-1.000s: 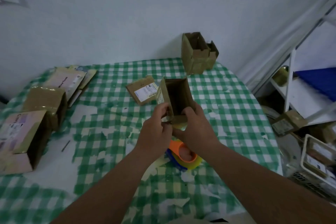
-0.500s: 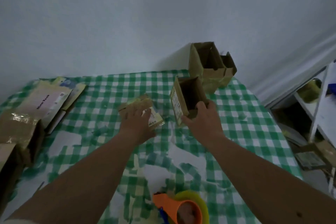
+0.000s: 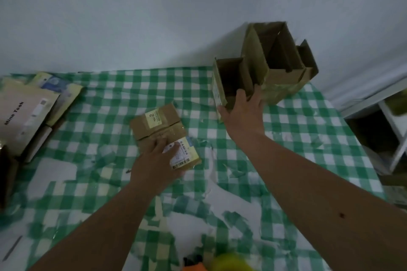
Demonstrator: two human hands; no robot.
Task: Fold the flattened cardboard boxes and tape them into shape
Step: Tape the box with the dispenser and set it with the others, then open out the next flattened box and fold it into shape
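A small folded cardboard box (image 3: 229, 77) stands open-topped at the far right of the checked table, touching two larger open boxes (image 3: 277, 57) by the wall. My right hand (image 3: 244, 112) grips its near wall, with the thumb on the left side and the fingers reaching up the front. A flattened cardboard box (image 3: 158, 123) with a yellow sticker and a white barcode label lies mid-table. My left hand (image 3: 158, 160) rests on its near end, fingers lying over the label. Whether the thumb is under the cardboard is hidden.
The green-and-white checked tablecloth (image 3: 110, 103) is patched with torn tape. A pile of flat boxes and mailers (image 3: 26, 114) lies at the left. An orange tape dispenser with a yellow roll (image 3: 220, 264) is at the bottom edge. A white shelf (image 3: 394, 121) stands to the right.
Both hands held the small box over the tape dispenser; then my left hand dropped onto the flattened box, and my right hand carried the small box far right, up against the larger boxes.
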